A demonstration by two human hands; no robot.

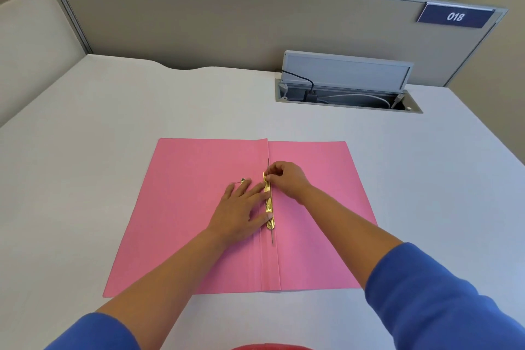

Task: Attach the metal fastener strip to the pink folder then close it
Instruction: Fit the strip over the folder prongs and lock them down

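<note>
Pink folder [199, 207]: card stock, lying fully open and flat on the white desk [85, 150], inner faces up, spine crease running away from the viewer at centre. Metal fastener strip [268, 204]: brass-coloured bar lying along the spine crease at mid-length, with thin dark prongs projecting past its far and near ends. Left hand [241, 207]: spread flat, palm down, on the left leaf, thumb and forefinger edge touching the bar and pressing it in place; nothing gripped. Right hand [285, 179]: fingers curled, fingertips pinched at the far end of the bar where the prong emerges; whether the prong or a slide is what they pinch cannot be told. Small item [243, 180]: metallic, beside the left fingertips on the left leaf, too small to identify. Handling, by judgement: folder light, thin, flexible, prone to sliding on the smooth desk unless held down, and best taken by an outer edge of a leaf for closing; strip light, stiff along the bar, its prongs thin and readily bent, best held at the bar ends. Other fittings: open cable tray [348, 98] set into the desk at far right, grey partition [199, 23] behind, placard [455, 16] reading 018.
</note>
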